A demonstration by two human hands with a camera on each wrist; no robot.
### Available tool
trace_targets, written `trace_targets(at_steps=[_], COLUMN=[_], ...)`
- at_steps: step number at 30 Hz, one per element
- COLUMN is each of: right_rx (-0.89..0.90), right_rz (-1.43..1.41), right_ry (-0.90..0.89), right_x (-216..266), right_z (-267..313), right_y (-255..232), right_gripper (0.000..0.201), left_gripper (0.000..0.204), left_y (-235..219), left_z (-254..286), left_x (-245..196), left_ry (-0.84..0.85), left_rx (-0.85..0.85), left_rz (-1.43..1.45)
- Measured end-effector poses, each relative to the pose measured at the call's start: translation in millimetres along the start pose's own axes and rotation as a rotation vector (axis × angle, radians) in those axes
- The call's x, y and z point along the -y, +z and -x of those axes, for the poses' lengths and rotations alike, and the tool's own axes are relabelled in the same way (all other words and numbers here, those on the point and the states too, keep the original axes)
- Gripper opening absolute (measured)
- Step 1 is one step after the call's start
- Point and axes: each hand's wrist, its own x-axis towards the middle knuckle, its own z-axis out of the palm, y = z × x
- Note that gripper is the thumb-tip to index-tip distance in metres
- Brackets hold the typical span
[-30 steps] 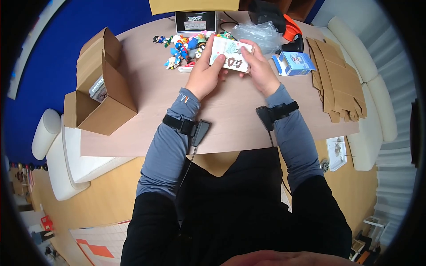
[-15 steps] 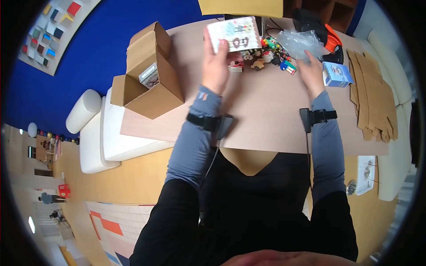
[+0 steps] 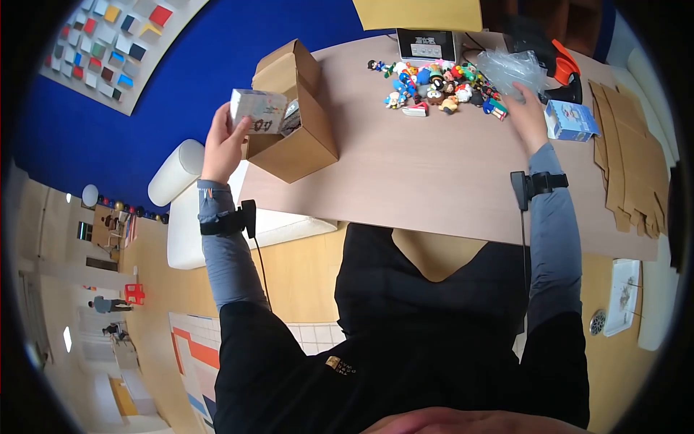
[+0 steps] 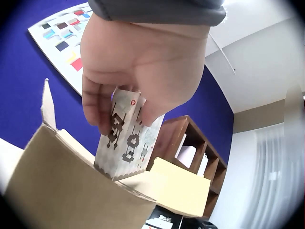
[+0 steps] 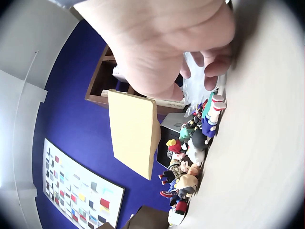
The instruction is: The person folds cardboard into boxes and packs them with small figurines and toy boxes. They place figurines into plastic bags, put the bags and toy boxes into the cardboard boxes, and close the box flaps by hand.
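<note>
My left hand grips a small white printed carton between thumb and fingers. In the left wrist view the carton is tilted, its lower end close over the rim of an open cardboard box. Inside that cardboard box, a grey printed pack shows partly behind the carton. On the right, my right hand hovers low over the table with loosely bent fingers, nothing held. It is near a clear plastic bag and the edge of a pile of small toy figures.
A blue printed box stands just right of my right hand. Flattened cardboard lies along the table's right side. Behind the figures is a black-and-white display box, with an orange and black object at the back right.
Both hands held the carton at first. The right hand let go and moved right to the plastic bag; the left carried the carton left to the cardboard box. The head view swung left.
</note>
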Motion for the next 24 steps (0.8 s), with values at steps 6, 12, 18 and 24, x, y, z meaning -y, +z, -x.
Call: trace_targets(at_steps=[6, 12, 18, 24], right_rx=[0.008, 0.022, -0.285, -0.180], right_rz=[-0.203, -0.294, -0.233, -0.492], right_ry=[0.044, 0.087, -0.110, -0.073], right_x=[-8, -13, 4, 33], right_z=[-2, -5, -1, 12], right_y=[6, 8, -2, -15], right_gripper=[0.069, 0.071, 0.046, 0.033], left_gripper=[0.048, 0.047, 0.032, 0.013], left_y=[12, 21, 48, 137], left_z=[-23, -48, -33, -7], left_x=[28, 68, 28, -52], left_ry=[-0.045, -0.046, 0.192, 0.230], left_rx=[0.263, 0.384, -0.045, 0.015], left_rz=[-0.422, -0.509, -0.538, 0.098])
